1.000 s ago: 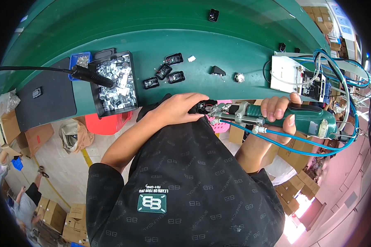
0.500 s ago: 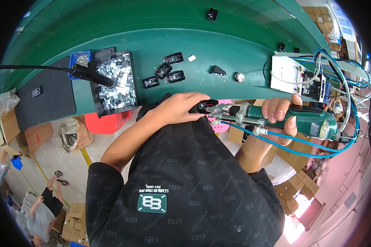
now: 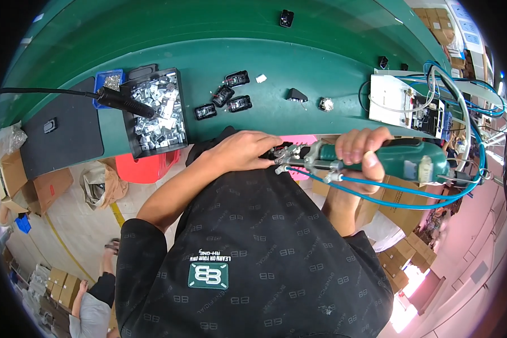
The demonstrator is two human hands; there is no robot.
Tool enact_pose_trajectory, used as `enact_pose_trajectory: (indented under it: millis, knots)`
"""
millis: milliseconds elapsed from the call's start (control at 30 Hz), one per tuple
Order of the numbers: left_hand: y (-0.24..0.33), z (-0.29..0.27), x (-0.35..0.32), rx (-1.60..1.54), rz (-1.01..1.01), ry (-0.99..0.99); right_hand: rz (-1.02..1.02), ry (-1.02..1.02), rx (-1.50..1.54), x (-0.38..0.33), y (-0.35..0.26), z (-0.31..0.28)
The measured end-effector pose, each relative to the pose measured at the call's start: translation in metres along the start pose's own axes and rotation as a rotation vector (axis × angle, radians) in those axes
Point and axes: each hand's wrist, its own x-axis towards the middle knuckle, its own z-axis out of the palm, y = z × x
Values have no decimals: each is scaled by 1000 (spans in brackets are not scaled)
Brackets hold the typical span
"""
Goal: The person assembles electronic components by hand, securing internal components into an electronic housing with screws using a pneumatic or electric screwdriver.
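My left hand [image 3: 241, 150] is closed around a small black plastic housing [image 3: 274, 152] at the bench's near edge, in front of my chest. Its fingers hide most of the part. My right hand [image 3: 364, 156] wraps the green body of a power screwdriver [image 3: 403, 160], which lies level with its metal nose pointing left. That nose meets the housing beside my left fingertips; the exact contact is hidden. Blue air hoses [image 3: 417, 196] run from the nose back along the tool to the right. Several similar open black housings [image 3: 240, 103] lie on the green bench [image 3: 276, 121] beyond my left hand.
A black tray [image 3: 183, 121] of metal pieces stands at left, with a black cylindrical tool [image 3: 124, 102] on a cable above it. Beside them are a blue bin [image 3: 99, 84] and a dark mat [image 3: 76, 127]. A white machine [image 3: 384, 97] with hoses stands at right.
The screwdriver and my right hand have moved left, bringing the nose closer into the housing in my left hand. Behind at lower left, a person has shifted position.
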Motion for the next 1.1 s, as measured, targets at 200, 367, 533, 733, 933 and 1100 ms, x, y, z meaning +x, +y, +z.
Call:
enact_pose_trajectory:
  millis: [200,367,533,733,933,1100]
  knots:
    - [1,-2,2,-22,-164,69,-61,71,8,0,5,-11]
    - [-1,-9,9,-130,-404,84,-187,-74,35,24,-23,-30]
    - [-28,-9,-8,-729,-958,203,-244,58,-7,42,-40,-39]
    - [-30,-16,-11,-765,-1086,205,-153,147,-110,35,-17,-49]
    - [-38,-6,-14,-743,-1013,229,-115,193,-158,33,-2,-50]
    - [-64,4,-23,-604,-882,371,-124,172,-184,36,-1,-56]
